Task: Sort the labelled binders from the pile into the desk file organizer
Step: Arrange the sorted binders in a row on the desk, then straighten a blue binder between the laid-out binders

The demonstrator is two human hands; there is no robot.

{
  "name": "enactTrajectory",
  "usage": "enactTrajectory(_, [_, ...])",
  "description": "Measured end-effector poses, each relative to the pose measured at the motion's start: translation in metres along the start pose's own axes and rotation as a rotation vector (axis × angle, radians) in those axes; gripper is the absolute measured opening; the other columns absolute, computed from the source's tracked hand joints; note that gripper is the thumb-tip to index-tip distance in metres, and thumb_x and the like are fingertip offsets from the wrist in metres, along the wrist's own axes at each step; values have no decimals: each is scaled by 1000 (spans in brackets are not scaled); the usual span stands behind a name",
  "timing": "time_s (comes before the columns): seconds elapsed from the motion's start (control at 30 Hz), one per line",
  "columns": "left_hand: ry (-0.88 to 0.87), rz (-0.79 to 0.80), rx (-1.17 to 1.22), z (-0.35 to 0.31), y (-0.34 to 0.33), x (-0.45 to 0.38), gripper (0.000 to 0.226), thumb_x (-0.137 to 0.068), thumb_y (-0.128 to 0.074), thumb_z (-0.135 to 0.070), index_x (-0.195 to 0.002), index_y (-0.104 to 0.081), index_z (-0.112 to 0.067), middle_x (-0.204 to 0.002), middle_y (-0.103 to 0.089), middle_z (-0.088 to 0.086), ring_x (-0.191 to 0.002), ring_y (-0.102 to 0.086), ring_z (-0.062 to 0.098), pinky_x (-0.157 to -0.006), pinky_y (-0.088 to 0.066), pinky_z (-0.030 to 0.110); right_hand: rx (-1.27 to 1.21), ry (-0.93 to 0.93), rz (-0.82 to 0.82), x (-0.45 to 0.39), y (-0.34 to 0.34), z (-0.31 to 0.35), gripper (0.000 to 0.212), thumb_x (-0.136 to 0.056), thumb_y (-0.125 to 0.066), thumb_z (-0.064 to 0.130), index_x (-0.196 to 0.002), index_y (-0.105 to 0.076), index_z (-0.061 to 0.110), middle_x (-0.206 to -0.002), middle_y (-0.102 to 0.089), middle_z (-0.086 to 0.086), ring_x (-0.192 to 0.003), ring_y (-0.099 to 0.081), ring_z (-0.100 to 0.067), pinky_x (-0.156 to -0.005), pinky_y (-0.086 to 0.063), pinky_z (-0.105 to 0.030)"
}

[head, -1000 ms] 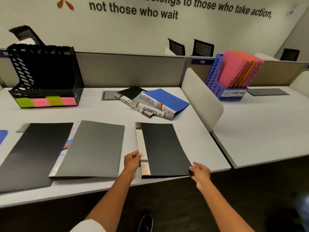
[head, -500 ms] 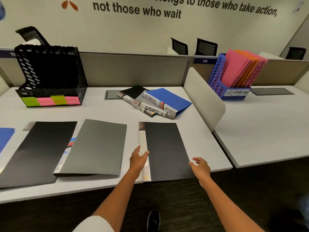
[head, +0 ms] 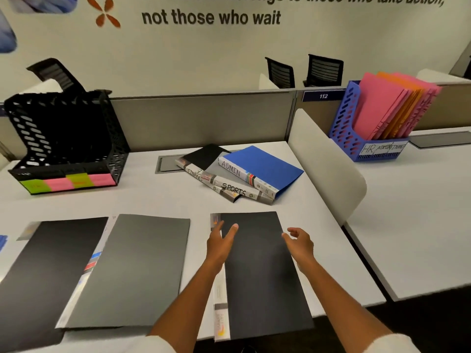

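Note:
A pile of labelled binders lies at the desk's back middle: a blue ADMIN binder (head: 265,165) on top, a SPORTS binder (head: 233,191) and a FINANCE binder (head: 201,159) beneath. The black desk file organizer (head: 66,138), with green and pink labels along its front, stands at the back left. My left hand (head: 220,242) hovers with straight fingers over the left side of a black folder (head: 257,271) lying flat near the front edge. Over that folder's right edge my right hand (head: 298,240) hangs relaxed and holds nothing.
Two more flat folders, one grey (head: 137,266) and one black (head: 48,263), lie to the left. A beige divider (head: 328,169) separates this desk from the one on the right, where a blue organizer (head: 356,143) holds pink and orange files.
Both hands have let go of the black folder's near edge and moved forward above it, towards the pile. The folder stays flat on the desk.

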State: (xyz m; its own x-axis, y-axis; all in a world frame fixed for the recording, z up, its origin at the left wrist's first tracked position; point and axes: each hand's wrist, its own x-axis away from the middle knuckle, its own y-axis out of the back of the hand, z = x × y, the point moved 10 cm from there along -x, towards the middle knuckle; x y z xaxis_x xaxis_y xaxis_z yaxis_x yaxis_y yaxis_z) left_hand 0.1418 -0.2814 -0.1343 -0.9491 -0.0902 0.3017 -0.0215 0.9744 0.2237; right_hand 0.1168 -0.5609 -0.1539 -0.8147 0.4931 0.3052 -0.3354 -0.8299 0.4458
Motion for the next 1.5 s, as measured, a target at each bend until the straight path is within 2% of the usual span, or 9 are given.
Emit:
enactTrajectory(0.4, [63,-35,-6,-26,-36,-53,60,-92,-58,-46,-145,-39,-24,-152,-38,2,-138,-39,25,-106,-40,38,-69,31,83,-103,-36,65,37,-92,-64,17,-128,-56,17,-135,-56,-7,-121,-54,-27,-93,-49,-36])
enactTrajectory(0.57, [79,-37,-18,-31,-44,-67,57,-92,-58,-46,-142,-40,-26,-151,-38,2,-137,-39,25,-105,-42,39,-158,46,116,-127,-50,80,36,-90,-67,13,-123,-56,19,-130,-58,-7,-113,-57,-23,-87,-54,-36])
enactTrajectory(0.77, [135,-51,15,-24,-42,-73,59,-91,-59,-47,-143,-39,-29,-151,-39,1,-137,-40,25,-106,-41,39,-305,-73,37,-147,-55,72,46,-88,-69,15,-128,-47,18,-128,-61,-9,-109,-62,-25,-93,-54,-41])
enactTrajectory(0.87, [162,-66,41,-16,-34,-75,59,-91,-59,-47,-143,-38,-31,-151,-39,0,-138,-40,24,-106,-41,38,-406,-170,-7,-153,-58,68,46,-85,-73,18,-123,-48,22,-122,-61,-7,-101,-62,-22,-90,-57,-41])
enactTrajectory(0.93, [175,-73,54,-9,-30,-74,60,-91,-60,-46,-144,-37,-30,-151,-40,0,-138,-40,23,-106,-40,37,-450,-219,-16,-154,-63,63,48,-84,-74,21,-125,-50,20,-122,-61,-6,-105,-63,-25,-88,-57,-42])
enactTrajectory(1.0, [182,-75,53,-3,-27,-73,61,-92,-60,-44,-145,-36,-29,-152,-39,0,-139,-40,22,-107,-40,37,-471,-243,-22,-153,-66,59,46,-83,-75,23,-124,-54,17,-124,-62,-7,-107,-63,-25,-83,-58,-38])
enactTrajectory(1.13, [181,-73,51,-2,-25,-72,62,-91,-61,-43,-145,-36,-28,-152,-39,0,-139,-40,21,-107,-40,37,-513,-222,0,-143,-75,67,26,-83,-74,21,-104,-58,20,-116,-66,-4,-90,-62,-16,-61,-52,-20])
enactTrajectory(1.27, [174,-56,69,-8,-27,-69,61,-92,-61,-42,-145,-35,-28,-152,-39,2,-138,-40,21,-106,-39,33,-609,-213,26,-128,-84,71,16,-84,-74,18,-87,-60,26,-113,-67,-5,-85,-64,-12,-65,-54,-20])
enactTrajectory(1.5, [164,-29,98,-25,-29,-63,62,-92,-60,-43,-145,-37,-23,-143,-49,3,-129,-47,21,-102,-41,32,-794,-254,124,-97,-86,82,20,-83,-74,14,-96,-60,17,-104,-67,-7,-107,-61,-25,-84,-57,-40])
